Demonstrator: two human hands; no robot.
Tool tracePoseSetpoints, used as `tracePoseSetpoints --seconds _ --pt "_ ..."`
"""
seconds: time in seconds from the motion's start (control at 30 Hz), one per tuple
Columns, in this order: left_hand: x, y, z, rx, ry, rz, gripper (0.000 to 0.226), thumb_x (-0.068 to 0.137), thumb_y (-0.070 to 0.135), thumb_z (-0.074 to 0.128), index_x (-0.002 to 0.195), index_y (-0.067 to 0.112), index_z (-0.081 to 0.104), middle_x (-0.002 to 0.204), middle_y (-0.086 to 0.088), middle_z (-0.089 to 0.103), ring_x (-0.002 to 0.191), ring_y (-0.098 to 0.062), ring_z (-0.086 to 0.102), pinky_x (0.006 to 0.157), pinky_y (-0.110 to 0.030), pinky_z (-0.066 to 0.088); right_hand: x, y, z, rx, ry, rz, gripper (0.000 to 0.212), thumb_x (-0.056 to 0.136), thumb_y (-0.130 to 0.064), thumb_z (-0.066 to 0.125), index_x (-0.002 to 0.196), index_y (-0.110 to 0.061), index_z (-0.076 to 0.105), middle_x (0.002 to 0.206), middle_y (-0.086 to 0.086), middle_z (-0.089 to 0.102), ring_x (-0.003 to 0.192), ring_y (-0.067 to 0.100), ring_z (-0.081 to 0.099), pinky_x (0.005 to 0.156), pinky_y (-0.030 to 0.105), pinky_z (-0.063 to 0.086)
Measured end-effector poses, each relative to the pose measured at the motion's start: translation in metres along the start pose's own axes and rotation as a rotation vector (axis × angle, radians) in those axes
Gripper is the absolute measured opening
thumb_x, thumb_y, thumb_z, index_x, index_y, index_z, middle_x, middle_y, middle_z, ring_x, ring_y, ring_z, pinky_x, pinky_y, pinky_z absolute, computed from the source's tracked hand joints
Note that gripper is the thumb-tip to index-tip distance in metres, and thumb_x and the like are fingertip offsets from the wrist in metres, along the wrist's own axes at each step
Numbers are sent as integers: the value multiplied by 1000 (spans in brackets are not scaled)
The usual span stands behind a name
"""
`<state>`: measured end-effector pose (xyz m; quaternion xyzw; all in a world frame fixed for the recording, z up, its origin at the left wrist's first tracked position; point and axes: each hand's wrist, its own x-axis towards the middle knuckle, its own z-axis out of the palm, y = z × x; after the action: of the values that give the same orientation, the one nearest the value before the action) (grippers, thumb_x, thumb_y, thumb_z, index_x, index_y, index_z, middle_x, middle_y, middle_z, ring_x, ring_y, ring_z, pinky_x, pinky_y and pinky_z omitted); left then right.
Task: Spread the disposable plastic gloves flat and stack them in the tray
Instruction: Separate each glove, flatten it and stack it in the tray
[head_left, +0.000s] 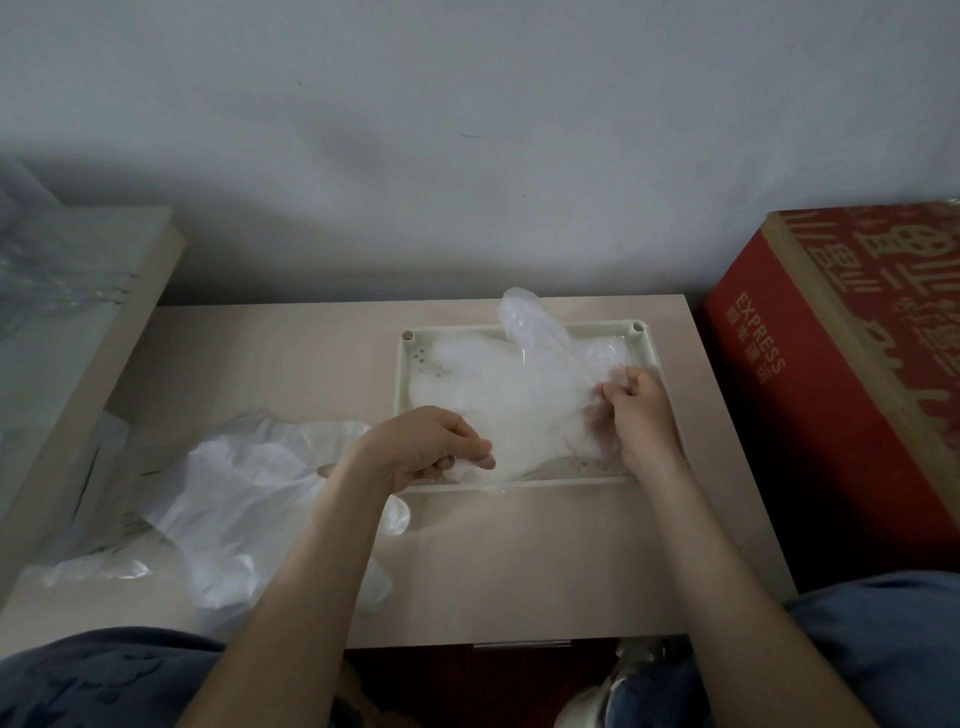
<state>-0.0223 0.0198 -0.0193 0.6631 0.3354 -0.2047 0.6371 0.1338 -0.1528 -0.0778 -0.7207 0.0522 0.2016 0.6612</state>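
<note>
The glove (519, 395) hangs stretched over the tray (404, 395) between both hands, its long axis apparently left to right, with one digit (translucent) past the far rim. The left hand (436, 447) pinches the near-left edge and the right hand (636, 410) pinches the right edge. Loose gloves (244, 483) lie heaped on the table (519, 571) — nearer the left hand. A red box (831, 389) stands at the right, by the wall (467, 130).

A clear plastic glove (519, 400) lies spread over the cream rectangular tray (402, 384), one finger poking past the far rim. More gloves (234, 493) lie crumpled in a heap on the bench (519, 561), left of the tray.
</note>
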Motion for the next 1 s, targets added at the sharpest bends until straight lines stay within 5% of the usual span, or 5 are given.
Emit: tracePoseSetpoints --seconds 0.23,0.43,0.63,1.0 --pt "5 -4 4 31 37 17 16 81 10 73 81 12 57 70 0 62 47 -6 37 42 -14 32 -2 -4 -3 -75 -59 -26 22 89 -6 62 107 -13 51 79 0 59 53 4 59 44 16 45" --pt "8 -6 0 75 25 -4 20 78 19 77 92 12 65 67 0 46 54 -9 38 43 -14 37 0 -2 -5 -145 -90 -42 21 84 -2 57 92 -21 53 78 6 63 54 15 56 41 19 40" --pt "7 -7 -2 54 42 -11 17 82 30 72 81 13 71 59 1 39 52 -9 35 42 -13 38 -3 -4 -4 -134 -79 -58 28 85 -1 55 90 -29 52 70 -5 63 50 8 58 47 22 45" --pt "5 -5 -1 7 106 -7 18 91 21 61 75 14 63 70 3 56 49 -7 32 43 -18 27 1 2 -7 -105 -79 -62 34 85 0 55 104 -28 52 86 -2 60 60 11 62 48 24 47"
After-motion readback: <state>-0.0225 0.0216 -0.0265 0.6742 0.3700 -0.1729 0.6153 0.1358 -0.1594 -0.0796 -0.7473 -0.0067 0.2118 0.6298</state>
